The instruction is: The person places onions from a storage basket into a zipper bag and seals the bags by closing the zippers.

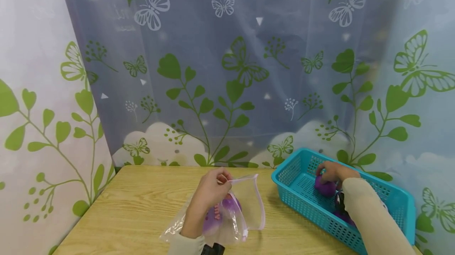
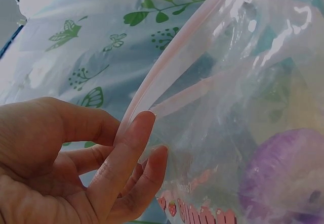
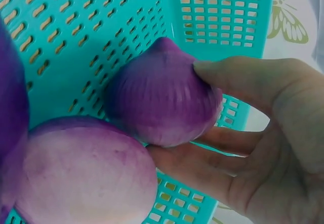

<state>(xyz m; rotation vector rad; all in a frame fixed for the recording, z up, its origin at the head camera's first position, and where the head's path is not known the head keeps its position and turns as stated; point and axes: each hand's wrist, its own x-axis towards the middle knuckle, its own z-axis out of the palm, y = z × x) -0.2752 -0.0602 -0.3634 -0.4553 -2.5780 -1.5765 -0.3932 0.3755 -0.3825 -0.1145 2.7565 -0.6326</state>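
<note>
My left hand [image 1: 209,190] pinches the pink-edged mouth of a clear zip bag [image 1: 255,203] between thumb and fingers; the left wrist view shows the bag's mouth parted. Inside the bag lies a rounded purple-and-white thing [image 2: 281,176], with pink lettering printed on the film. On the right, my right hand [image 1: 334,171] reaches into a turquoise basket [image 1: 313,216] and grips a purple onion [image 3: 164,97], thumb on one side and fingers underneath. Beside that onion is a bigger, smooth, pale-and-purple round vegetable [image 3: 86,176].
Another dark purple thing [image 3: 9,118] shows at the left edge of the right wrist view, also in the basket. The basket stands at the right of the wooden table [image 1: 149,192]. Behind the table hangs a leaf-and-butterfly curtain [image 1: 213,89].
</note>
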